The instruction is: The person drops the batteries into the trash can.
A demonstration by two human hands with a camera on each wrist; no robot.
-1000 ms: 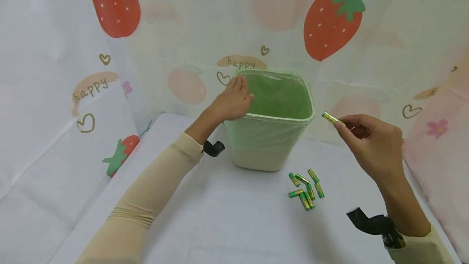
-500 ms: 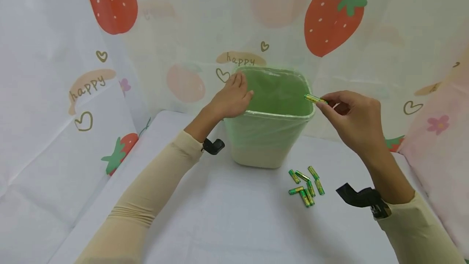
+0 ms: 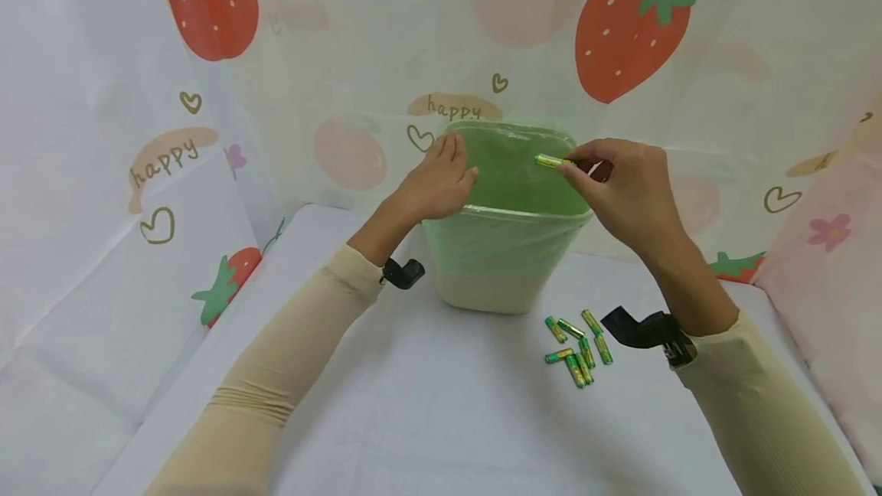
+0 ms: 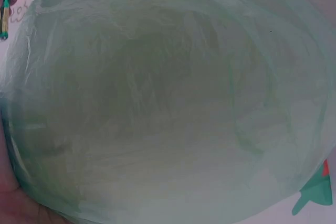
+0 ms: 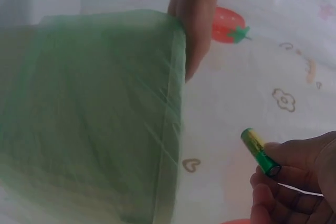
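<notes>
A green-and-yellow battery point(image 3: 551, 161) is pinched between thumb and fingers of my right hand point(image 3: 623, 190), above the bin's opening at its right side. In the right wrist view the battery point(image 5: 260, 152) tilts out from the fingertips. The light green trash bin point(image 3: 489, 266) stands upright, lined with a thin clear green bag point(image 3: 510, 224) folded over its rim. My left hand point(image 3: 437, 178) rests on the bin's left rim, fingers fairly straight and thumb apart. Several similar batteries point(image 3: 575, 358) lie loosely grouped on the table, right of the bin. The bin's bottom inside is hidden.
A white-covered table point(image 3: 413, 404) carries the bin and batteries. Behind it hangs a pale curtain point(image 3: 386, 37) printed with strawberries, hearts and lettering. A pinkish sheet point(image 3: 827, 312) borders the right side.
My right hand has moved left and up with the battery, from beside the bin to above its opening. The left hand stays on the rim. The loose batteries lie as before.
</notes>
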